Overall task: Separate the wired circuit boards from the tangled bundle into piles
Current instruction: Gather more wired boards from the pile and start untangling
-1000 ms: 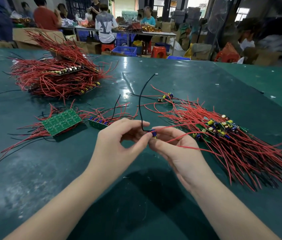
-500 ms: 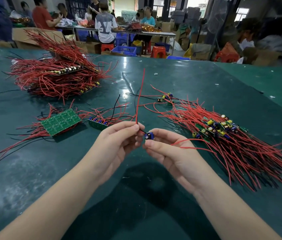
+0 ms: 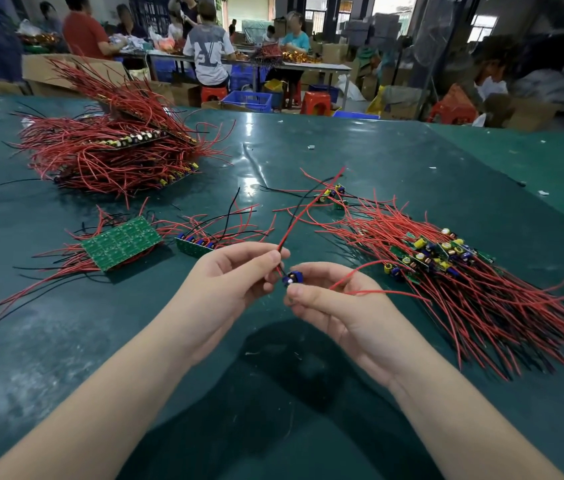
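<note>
Over the green table [image 3: 204, 358], my right hand [image 3: 339, 306] pinches a small circuit board with a blue component [image 3: 292, 278]. My left hand [image 3: 235, 282] pinches that board's red wire [image 3: 303, 214], which slants up and to the right beside a black wire. On the right lies the tangled bundle [image 3: 453, 271] of boards with red wires. A green board panel [image 3: 121, 242] and a smaller board [image 3: 194, 244] with wires lie on the left.
A big heap of red-wired boards [image 3: 107, 150] sits at the far left of the table. A few loose boards [image 3: 332, 194] lie beyond my hands. Several people work at tables [image 3: 308, 65] in the background, with boxes and stools around.
My left hand swapped from the black wire to the red one and now holds it slanting to the right. The small board stays pinched in my right hand.
</note>
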Demonstrator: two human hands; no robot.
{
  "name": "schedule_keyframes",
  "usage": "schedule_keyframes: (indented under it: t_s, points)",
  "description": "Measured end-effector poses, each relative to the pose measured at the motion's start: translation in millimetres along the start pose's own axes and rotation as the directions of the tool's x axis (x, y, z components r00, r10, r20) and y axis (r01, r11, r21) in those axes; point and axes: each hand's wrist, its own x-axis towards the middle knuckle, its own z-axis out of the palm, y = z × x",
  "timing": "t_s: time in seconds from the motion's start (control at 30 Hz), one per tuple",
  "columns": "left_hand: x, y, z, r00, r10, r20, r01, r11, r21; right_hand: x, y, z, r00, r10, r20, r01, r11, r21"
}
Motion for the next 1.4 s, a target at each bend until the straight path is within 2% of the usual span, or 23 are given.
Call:
schedule_keyframes:
  t_s: [0.1, 0.23, 0.3, 0.4, 0.47, 0.57, 0.67, 0.77, 0.9, 0.97, 1.03, 1.23, 1.4]
  points:
    - [0.6, 0.6, 0.1, 1.000, -0.003, -0.009, 0.003, 1.000, 0.013, 1.7, -1.0, -2.6, 0.999, 0.032, -0.028, -0.031, 0.999, 0.013]
    - [1.2, 1.2, -2.9, 0.999, -0.049, -0.004, 0.050, 0.998, 0.050, 2.2, -0.7, -4.8, 0.997, 0.019, -0.076, -0.023, 0.998, -0.060]
    - [1.9, 0.1, -4.8, 1.000, -0.010, -0.004, 0.010, 0.985, 0.172, 2.1, 1.3, -4.8, 0.993, -0.039, -0.114, 0.020, 0.987, -0.157]
    - [2.6, -1.8, -6.4, 0.993, 0.112, -0.027, -0.092, 0.911, 0.402, 3.1, 4.3, -4.2, 0.979, -0.138, -0.149, 0.082, 0.939, -0.334]
    - [2.8, -2.8, -6.9, 0.986, 0.161, -0.047, -0.125, 0.892, 0.434, 3.7, 4.9, -4.3, 0.968, -0.195, -0.158, 0.110, 0.896, -0.430]
    - [3.2, -5.4, -6.0, 0.982, 0.167, -0.084, -0.122, 0.911, 0.394, 2.8, 7.2, -3.8, 0.948, -0.288, -0.134, 0.161, 0.799, -0.580]
    - [3.0, -7.0, -3.9, 0.984, 0.120, -0.132, -0.073, 0.945, 0.319, 1.2, 10.8, -4.0, 0.905, -0.424, -0.035, 0.251, 0.599, -0.760]
    - [2.9, -7.1, -3.0, 0.982, 0.058, -0.179, -0.022, 0.980, 0.195, 0.4, 10.5, -5.8, 0.865, -0.497, 0.075, 0.308, 0.407, -0.860]
    - [2.6, -7.3, -2.9, 0.984, -0.014, -0.175, 0.035, 0.992, 0.118, -0.3, 10.3, -6.0, 0.850, -0.522, 0.078, 0.299, 0.354, -0.886]
    - [2.6, -6.3, -2.8, 0.985, -0.071, -0.156, 0.080, 0.995, 0.052, 0.4, 10.2, -6.7, 0.841, -0.538, 0.059, 0.289, 0.354, -0.889]
    - [2.8, -5.1, -3.0, 0.983, -0.123, -0.138, 0.123, 0.992, -0.005, 1.3, 10.0, -8.0, 0.848, -0.529, 0.029, 0.279, 0.399, -0.873]
    - [4.6, -4.1, -5.5, 0.976, -0.186, -0.111, 0.175, 0.979, -0.100, 3.7, 7.6, -7.1, 0.928, -0.360, -0.093, 0.203, 0.700, -0.685]
    - [5.6, -4.3, -7.8, 0.971, -0.225, -0.081, 0.216, 0.970, -0.106, 2.7, 4.6, -6.7, 0.953, -0.279, -0.118, 0.156, 0.787, -0.597]
